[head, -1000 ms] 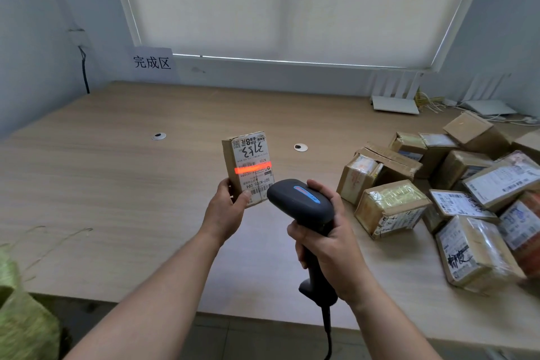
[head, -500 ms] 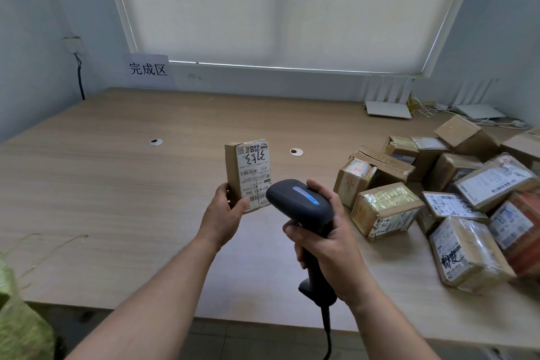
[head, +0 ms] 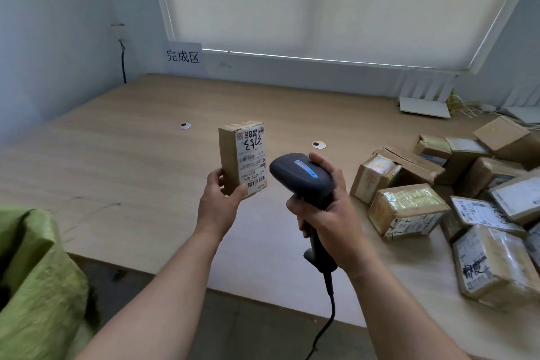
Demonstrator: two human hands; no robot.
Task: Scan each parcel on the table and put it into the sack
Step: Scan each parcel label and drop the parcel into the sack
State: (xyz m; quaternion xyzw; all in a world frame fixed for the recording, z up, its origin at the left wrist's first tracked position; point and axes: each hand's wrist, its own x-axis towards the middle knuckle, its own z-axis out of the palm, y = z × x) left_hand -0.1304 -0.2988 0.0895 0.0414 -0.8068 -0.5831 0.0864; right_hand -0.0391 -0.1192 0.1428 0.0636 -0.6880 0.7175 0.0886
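One small parcel (head: 242, 159) held up, one black scanner (head: 304, 177), one green sack (head: 38, 278), two routers (head: 425, 105), and about ten parcels piled (head: 409, 213) at right.

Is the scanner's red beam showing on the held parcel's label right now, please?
No, the label on the parcel bears no red line.

parcels (head: 455, 199) heaped on the table's (head: 131, 161) right; sack (head: 32, 278) left, below its edge.
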